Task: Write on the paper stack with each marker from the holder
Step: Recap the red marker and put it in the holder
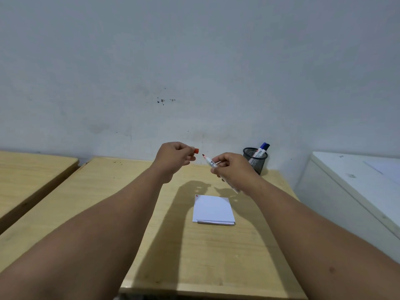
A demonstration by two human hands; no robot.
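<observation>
My right hand (232, 167) grips a white marker (209, 161) whose bare red tip points up and to the left. My left hand (174, 158) pinches the marker's red cap (196, 150), a short gap away from the tip. Both hands hover above the wooden table (168, 245). Below them lies a small white paper stack (213, 210) with a small red mark at its top left corner. A black mesh holder (256, 160) stands at the table's back right with two markers (262, 149) in it, one blue-capped and one dark-capped.
A second wooden table (28, 172) sits to the left, separated by a narrow gap. A white cabinet (357, 191) stands to the right. A pale wall rises right behind the tables.
</observation>
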